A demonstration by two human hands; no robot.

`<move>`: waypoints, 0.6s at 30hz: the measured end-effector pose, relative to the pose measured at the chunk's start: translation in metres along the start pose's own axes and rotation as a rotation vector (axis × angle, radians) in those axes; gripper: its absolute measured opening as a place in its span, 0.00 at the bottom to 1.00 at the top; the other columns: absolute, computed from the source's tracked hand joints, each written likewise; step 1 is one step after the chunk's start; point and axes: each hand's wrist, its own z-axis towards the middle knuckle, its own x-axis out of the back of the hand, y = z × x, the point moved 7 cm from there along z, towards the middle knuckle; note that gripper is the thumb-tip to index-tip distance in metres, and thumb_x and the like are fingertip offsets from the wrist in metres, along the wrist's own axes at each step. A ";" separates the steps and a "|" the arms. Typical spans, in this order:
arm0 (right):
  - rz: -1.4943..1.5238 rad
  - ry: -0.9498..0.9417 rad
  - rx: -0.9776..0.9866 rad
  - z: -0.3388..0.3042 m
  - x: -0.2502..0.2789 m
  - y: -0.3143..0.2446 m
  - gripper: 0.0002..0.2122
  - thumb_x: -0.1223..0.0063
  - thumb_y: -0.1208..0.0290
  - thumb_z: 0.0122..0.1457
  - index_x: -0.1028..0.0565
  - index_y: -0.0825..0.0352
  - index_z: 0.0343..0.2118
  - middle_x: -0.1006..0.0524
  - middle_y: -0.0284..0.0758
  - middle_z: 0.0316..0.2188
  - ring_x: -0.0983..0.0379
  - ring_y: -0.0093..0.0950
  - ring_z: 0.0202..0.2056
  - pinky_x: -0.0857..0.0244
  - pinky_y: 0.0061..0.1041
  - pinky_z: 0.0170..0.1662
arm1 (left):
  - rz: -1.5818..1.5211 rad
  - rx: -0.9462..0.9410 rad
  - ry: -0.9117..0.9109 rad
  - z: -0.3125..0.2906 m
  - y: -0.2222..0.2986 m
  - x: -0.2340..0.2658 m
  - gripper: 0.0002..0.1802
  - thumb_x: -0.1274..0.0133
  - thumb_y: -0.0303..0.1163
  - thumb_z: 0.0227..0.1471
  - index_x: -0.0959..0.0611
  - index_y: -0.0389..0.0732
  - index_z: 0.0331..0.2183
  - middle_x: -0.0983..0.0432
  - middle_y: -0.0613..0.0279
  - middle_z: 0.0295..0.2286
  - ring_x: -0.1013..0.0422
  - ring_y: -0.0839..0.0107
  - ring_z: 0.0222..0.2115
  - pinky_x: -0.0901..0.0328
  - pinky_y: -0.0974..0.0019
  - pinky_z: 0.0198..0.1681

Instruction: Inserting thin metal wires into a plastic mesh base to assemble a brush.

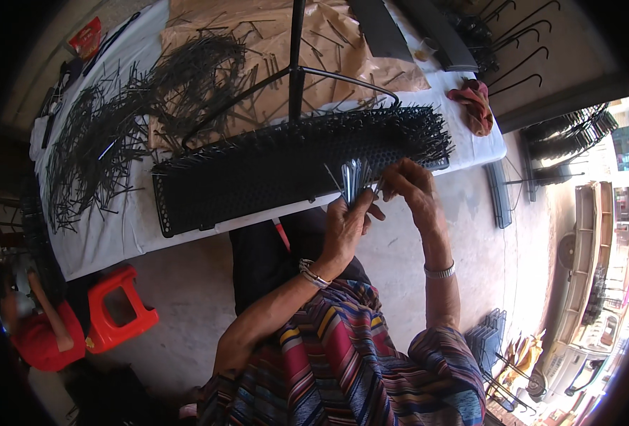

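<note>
Bundle of thin strips [353,179] gripped in the left hand [348,221], at the near edge of the black perforated panel [247,186]. Right hand [409,184] just beside it, fingers bent together; whether it grips a strip cannot be told. Red packet [85,37]: marking not legible.

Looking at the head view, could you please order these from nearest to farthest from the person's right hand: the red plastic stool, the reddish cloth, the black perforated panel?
From the right hand:
1. Black perforated panel: just beyond the hand, along the near edge of the table.
2. Reddish cloth: at the table's right end.
3. Red plastic stool: lower left of the view.
</note>
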 end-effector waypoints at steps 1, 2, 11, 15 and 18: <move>0.000 0.001 0.000 -0.001 0.000 -0.001 0.08 0.49 0.70 0.58 0.27 0.70 0.29 0.27 0.30 0.23 0.32 0.19 0.26 0.37 0.18 0.32 | 0.023 -0.003 -0.003 0.001 0.000 0.001 0.14 0.50 0.41 0.58 0.21 0.40 0.29 0.24 0.65 0.19 0.45 0.87 0.12 0.53 0.79 0.14; -0.007 0.000 0.000 -0.001 -0.001 -0.003 0.08 0.49 0.70 0.58 0.27 0.70 0.29 0.27 0.31 0.24 0.32 0.19 0.26 0.37 0.18 0.32 | 0.045 -0.005 -0.006 0.001 -0.001 0.002 0.14 0.50 0.41 0.58 0.21 0.40 0.29 0.24 0.66 0.18 0.45 0.87 0.12 0.53 0.79 0.14; 0.016 0.034 -0.001 -0.007 -0.002 -0.005 0.10 0.49 0.71 0.59 0.25 0.74 0.36 0.26 0.32 0.25 0.30 0.19 0.28 0.36 0.18 0.33 | 0.073 -0.012 -0.018 0.001 0.005 0.001 0.15 0.51 0.41 0.59 0.21 0.40 0.30 0.27 0.68 0.17 0.42 0.86 0.13 0.49 0.80 0.16; 0.043 0.035 -0.014 -0.008 -0.002 -0.002 0.09 0.48 0.72 0.59 0.25 0.74 0.36 0.26 0.32 0.25 0.30 0.19 0.28 0.36 0.18 0.34 | 0.103 -0.035 -0.042 -0.001 0.008 0.000 0.16 0.52 0.42 0.59 0.21 0.40 0.31 0.25 0.66 0.18 0.40 0.85 0.13 0.49 0.80 0.16; 0.031 0.041 -0.009 -0.008 -0.001 -0.002 0.09 0.47 0.70 0.57 0.25 0.73 0.33 0.26 0.32 0.26 0.31 0.20 0.28 0.36 0.19 0.34 | 0.068 0.017 -0.012 0.000 0.004 0.001 0.17 0.53 0.44 0.60 0.20 0.40 0.32 0.22 0.63 0.22 0.35 0.83 0.14 0.50 0.80 0.15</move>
